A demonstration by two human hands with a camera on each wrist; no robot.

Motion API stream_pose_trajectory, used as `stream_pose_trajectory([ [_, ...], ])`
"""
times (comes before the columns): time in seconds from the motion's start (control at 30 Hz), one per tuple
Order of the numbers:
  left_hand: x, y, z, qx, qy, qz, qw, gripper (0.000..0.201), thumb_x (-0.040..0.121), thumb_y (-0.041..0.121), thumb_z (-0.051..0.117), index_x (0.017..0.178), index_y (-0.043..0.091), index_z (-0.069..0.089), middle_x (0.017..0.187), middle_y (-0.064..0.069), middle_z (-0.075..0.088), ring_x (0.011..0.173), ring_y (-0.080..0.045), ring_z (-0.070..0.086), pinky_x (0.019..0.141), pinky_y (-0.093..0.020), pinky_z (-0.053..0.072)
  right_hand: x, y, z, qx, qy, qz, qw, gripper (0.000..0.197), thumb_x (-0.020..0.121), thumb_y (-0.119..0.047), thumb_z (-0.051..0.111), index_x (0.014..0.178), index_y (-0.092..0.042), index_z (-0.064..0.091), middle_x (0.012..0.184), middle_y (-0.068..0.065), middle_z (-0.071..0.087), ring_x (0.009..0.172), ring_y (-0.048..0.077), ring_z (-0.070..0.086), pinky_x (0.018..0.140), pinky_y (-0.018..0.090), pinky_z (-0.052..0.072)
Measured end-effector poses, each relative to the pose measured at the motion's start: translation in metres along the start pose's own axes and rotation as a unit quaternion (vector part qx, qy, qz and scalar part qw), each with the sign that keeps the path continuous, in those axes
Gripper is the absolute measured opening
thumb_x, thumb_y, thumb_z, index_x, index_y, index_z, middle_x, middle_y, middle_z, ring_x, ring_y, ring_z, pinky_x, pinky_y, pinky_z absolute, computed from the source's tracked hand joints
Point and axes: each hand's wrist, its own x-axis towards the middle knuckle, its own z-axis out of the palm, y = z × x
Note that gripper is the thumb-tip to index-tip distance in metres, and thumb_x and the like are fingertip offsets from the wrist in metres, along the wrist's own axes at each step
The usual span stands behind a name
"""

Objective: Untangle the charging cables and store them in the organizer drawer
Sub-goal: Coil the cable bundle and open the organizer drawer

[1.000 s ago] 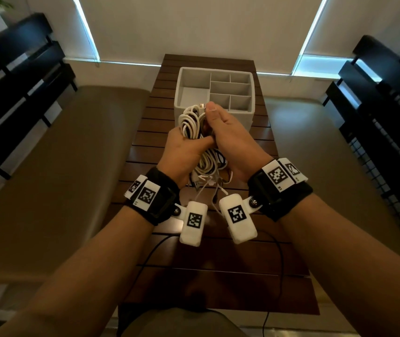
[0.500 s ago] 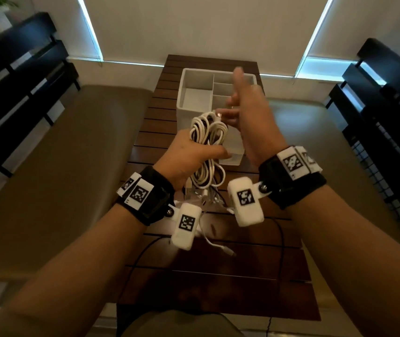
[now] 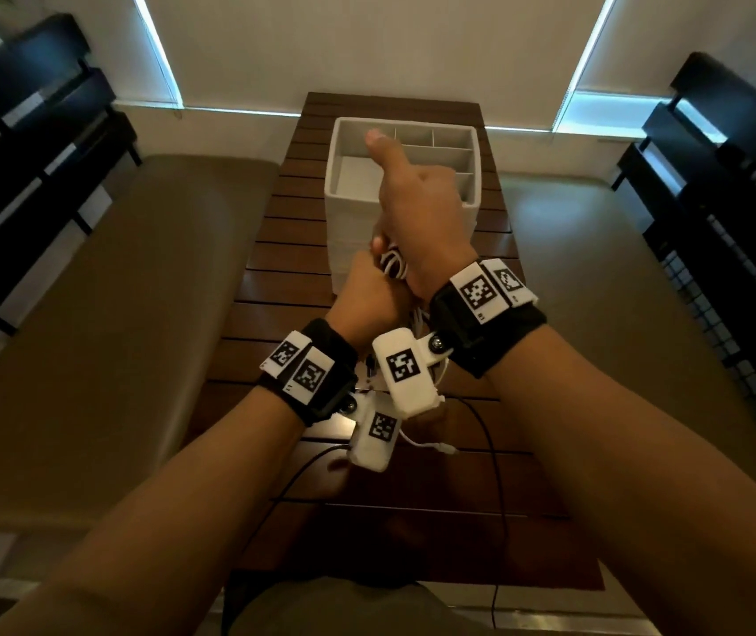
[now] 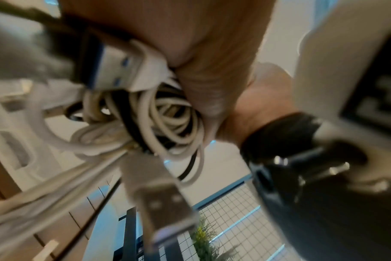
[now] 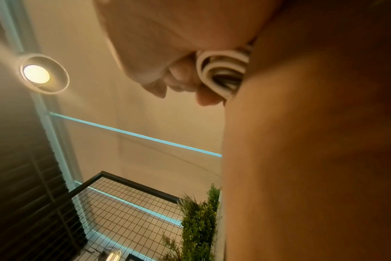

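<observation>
Dark slatted desk (image 3: pixel 275 250), white divided organizer box (image 3: pixel 348 208): hands now lower.
Left hand (image 3: pixel 366 296) grips bundled white charging cables (image 4: pixel 167 113); right hand (image 3: pixel 417 208) now closes on them, thumb raised (still tangled).

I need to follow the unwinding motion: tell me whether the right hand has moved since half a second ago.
Yes. The right hand has come back toward the person and down against the left hand, judged against the white organizer; its thumb now points up.

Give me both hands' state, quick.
Left hand: grips the cable bundle.
Right hand: closed over the same bundle, thumb sticking up.
</observation>
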Motion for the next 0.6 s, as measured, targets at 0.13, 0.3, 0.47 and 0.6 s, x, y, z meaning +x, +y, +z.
stream_pose_trajectory([
  [0.13, 0.003, -0.009, 0.003, 0.051, 0.033, 0.028, 0.998, 0.016, 0.098, -0.014, 0.057, 0.103, 0.002, 0.057, 0.083, 0.008, 0.058, 0.066, 0.019, 0.06, 0.065, -0.004, 0.045, 0.008, 0.004, 0.003, -0.058, 0.041, -0.09, 0.993, 0.059, 0.1, -0.026, 0.058, 0.043, -0.021, 0.042, 0.043, 0.001, 0.037, 0.045, 0.042, 0.045, 0.044, 0.045, 0.041],
  [0.3, 0.002, -0.007, 0.001, 0.045, 0.06, 0.016, 0.997, 0.024, 0.094, -0.008, 0.066, 0.089, 0.015, 0.062, 0.075, 0.009, 0.07, 0.067, 0.009, 0.063, 0.063, -0.01, 0.048, 0.005, 0.008, 0.0, -0.081, 0.005, -0.142, 0.986, 0.058, 0.104, -0.031, 0.055, 0.05, -0.011, 0.047, 0.045, 0.006, 0.041, 0.044, 0.042, 0.053, 0.044, 0.043, 0.046],
  [0.47, -0.004, 0.008, -0.005, -0.027, -0.014, 0.025, 0.999, 0.03, 0.082, -0.004, 0.078, 0.109, 0.006, 0.069, 0.112, -0.019, 0.074, 0.107, -0.029, 0.072, 0.098, -0.045, 0.058, 0.006, -0.02, -0.027, 0.018, -0.222, -0.012, 0.975, 0.061, 0.105, -0.051, 0.047, 0.078, 0.0, 0.065, 0.088, 0.02, 0.075, 0.092, 0.037, 0.075, 0.096, 0.048, 0.055],
  [0.6, -0.008, 0.007, 0.002, -0.04, -0.013, -0.019, 0.999, 0.039, 0.077, 0.0, 0.082, 0.109, 0.012, 0.063, 0.117, -0.019, 0.072, 0.113, -0.037, 0.068, 0.101, -0.054, 0.054, -0.001, -0.022, -0.026, -0.018, -0.242, -0.034, 0.969, 0.066, 0.105, -0.043, 0.052, 0.062, 0.006, 0.055, 0.06, 0.024, 0.058, 0.05, 0.032, 0.06, 0.064, 0.032, 0.056],
])
